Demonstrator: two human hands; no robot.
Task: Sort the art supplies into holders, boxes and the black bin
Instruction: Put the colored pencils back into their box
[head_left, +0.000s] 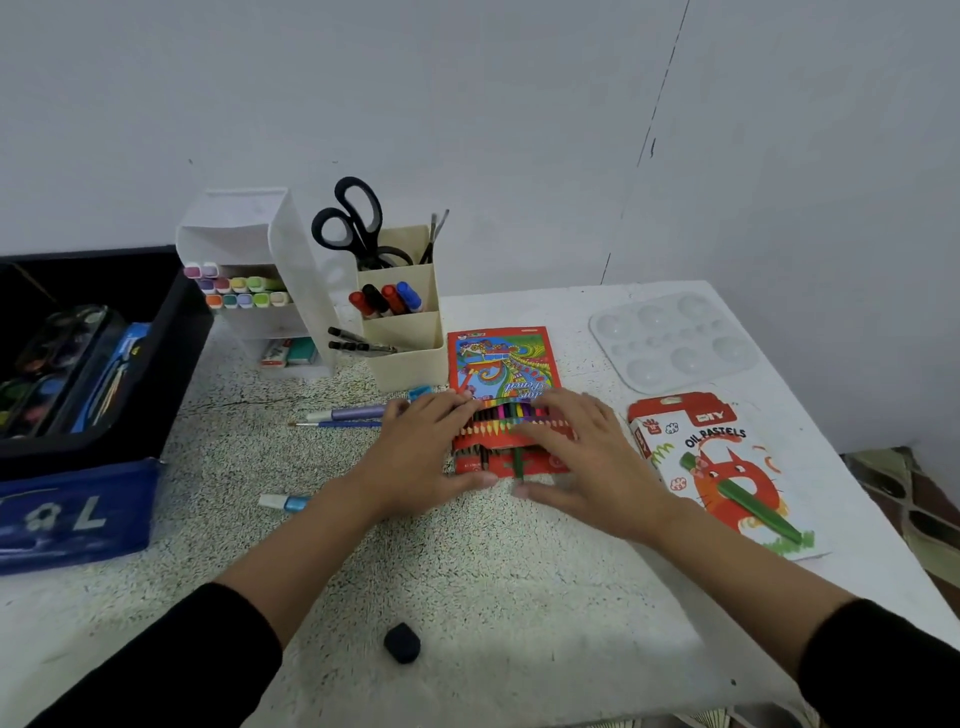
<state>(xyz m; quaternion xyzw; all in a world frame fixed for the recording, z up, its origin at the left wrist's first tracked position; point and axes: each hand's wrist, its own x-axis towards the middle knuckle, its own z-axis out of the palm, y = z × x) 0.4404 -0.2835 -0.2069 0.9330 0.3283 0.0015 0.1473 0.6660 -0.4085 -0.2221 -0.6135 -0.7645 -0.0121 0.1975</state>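
Lying loose left of the coloured pencil box (501, 364): a purple pen (348, 414) and a thin blue brush (337, 424), their ends running under the left hand (426, 441). A blue tube (288, 503) lies on the same side, nearer the person. A small black lump (401, 643) sits well in front of the box. To its right is an oil pastels box (727, 457) with a green pastel (743, 493) on its cover, and behind that a white palette (680, 343).

Containers:
- The cream holder (405, 322), just behind-left of the box, holds scissors (348, 218), four markers (387, 299) and dark pens in the lowest pocket.
- The white tiered organiser (260, 249), further left, has pastel markers (234, 286) in the middle and erasers (288, 352) at the bottom.
- The black bin (171, 332), far left, holds paint pans and brushes. Its contents are dim.

Pencil box: red, with its patterned flap open away from the person. The row of pencils (509, 418) is exposed, tips toward the flap. One green pencil (518, 462) sticks out toward the person. Both hands lie flat, fingers straight, pressing on the row. The right hand (576, 452) covers its right end.
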